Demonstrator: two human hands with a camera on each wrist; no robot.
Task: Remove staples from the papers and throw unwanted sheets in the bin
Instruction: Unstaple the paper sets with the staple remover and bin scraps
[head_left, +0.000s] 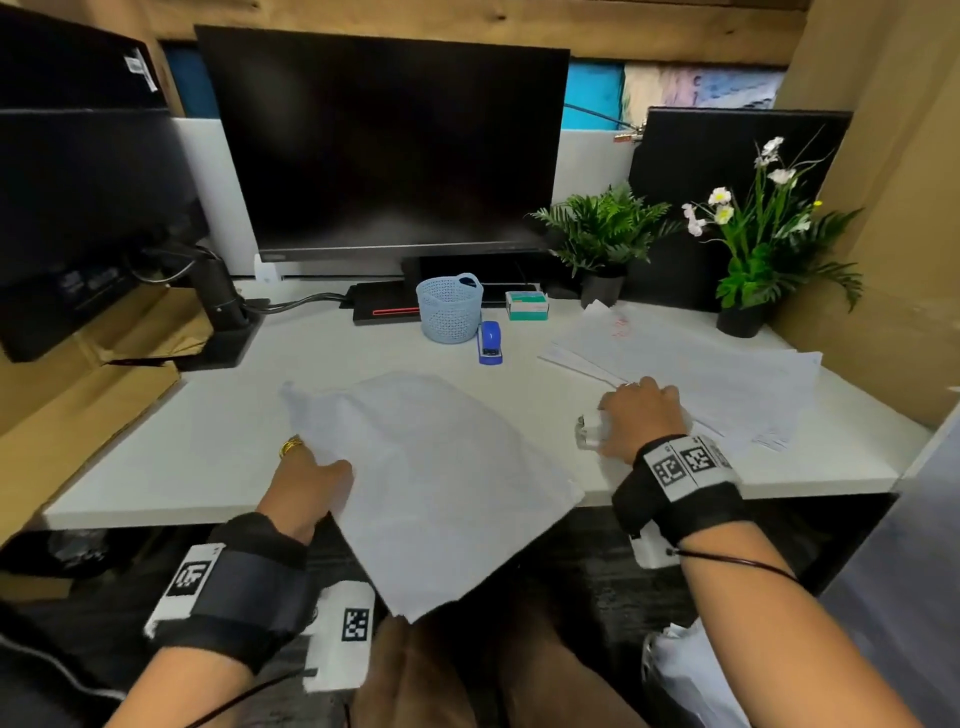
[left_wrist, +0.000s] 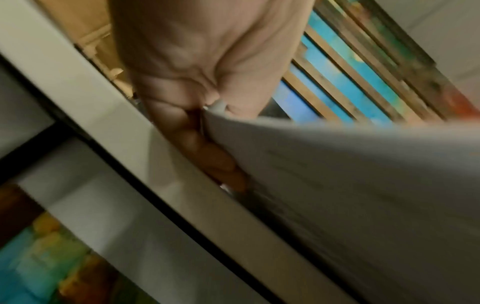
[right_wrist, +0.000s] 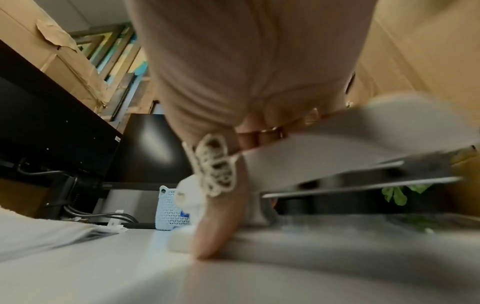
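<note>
- Paper sheets (head_left: 441, 483) overhanging desk (head_left: 156, 457) front edge, left hand (head_left: 311, 480) pinching their left side; could be sliding off
- Right hand (head_left: 641, 415), right of sheets, gripping white staple remover (head_left: 587, 431); blurred

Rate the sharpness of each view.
Head view: mostly sharp, edges bowed by the wide lens, white paper sheets slightly smeared. Left wrist view: heavy motion blur across those sheets. Right wrist view: blurred around the small white object.
</note>
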